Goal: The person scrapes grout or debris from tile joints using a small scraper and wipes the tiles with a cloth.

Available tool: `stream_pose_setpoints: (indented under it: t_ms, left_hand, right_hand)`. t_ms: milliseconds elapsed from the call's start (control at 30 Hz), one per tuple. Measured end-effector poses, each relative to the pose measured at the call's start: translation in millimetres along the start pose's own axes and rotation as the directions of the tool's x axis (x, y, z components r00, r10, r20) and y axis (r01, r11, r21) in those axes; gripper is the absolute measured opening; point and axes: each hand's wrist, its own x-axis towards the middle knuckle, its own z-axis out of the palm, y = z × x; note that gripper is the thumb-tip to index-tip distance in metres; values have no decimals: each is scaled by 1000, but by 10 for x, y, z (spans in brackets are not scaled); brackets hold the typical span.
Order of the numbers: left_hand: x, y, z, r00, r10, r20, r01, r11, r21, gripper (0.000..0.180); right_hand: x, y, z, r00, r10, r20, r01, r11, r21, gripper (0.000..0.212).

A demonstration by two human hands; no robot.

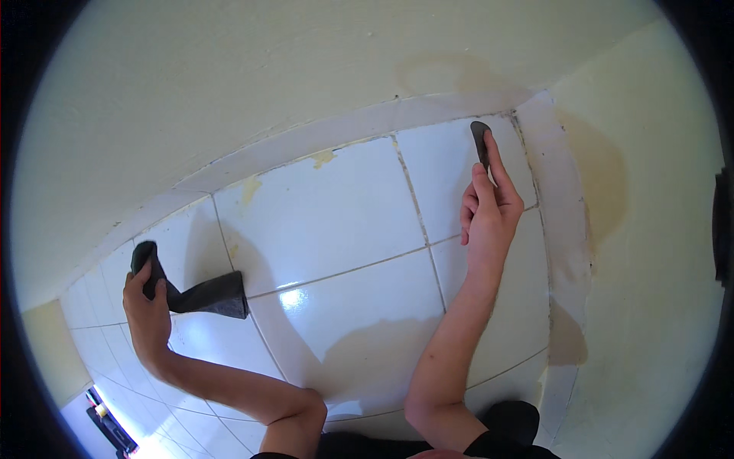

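My left hand [147, 310] is closed round one end of a dark grey, sock-like piece of cloth [210, 297]. The cloth bends at the hand, and its wider end points right, over the white floor tiles. Farther off on the right, my right hand [491, 203] pinches a slim dark thing with a rounded tip [479, 138] between thumb and forefinger. It shows almost edge-on, so its kind is unclear. The other fingers of that hand are curled. Both arms reach forward, wide apart.
White tiles [329, 222] with dirty joints and yellowish stains cover the floor. A pale skirting [306, 138] runs along the far wall and meets the right wall [642, 252] in a corner. Dark objects show at the right rim [721, 229] and at the lower left [111, 428].
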Motion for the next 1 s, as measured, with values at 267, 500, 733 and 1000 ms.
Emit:
stream_pose_setpoints:
  t_ms: [267,500,733,1000]
  left_hand:
    - [-186,1380,109,728,669,151,-494,664,-561,42]
    - [-579,2591,1232,580,815,-17,-735,514,-444,41]
    - [-607,2771,1466,713,672,-202,-686,606,-403,39]
    - [-201,2350,1455,770,586,-254,-616,578,-535,29]
  right_hand:
    - [44,146,-23,993,-37,112,51,991,-125,49]
    - [68,222,46,992,-87,96,99,987,-123,52]
    - [88,216,-29,991,-64,116,80,987,-137,52]
    - [41,267,28,961,54,271,33,951,-307,51]
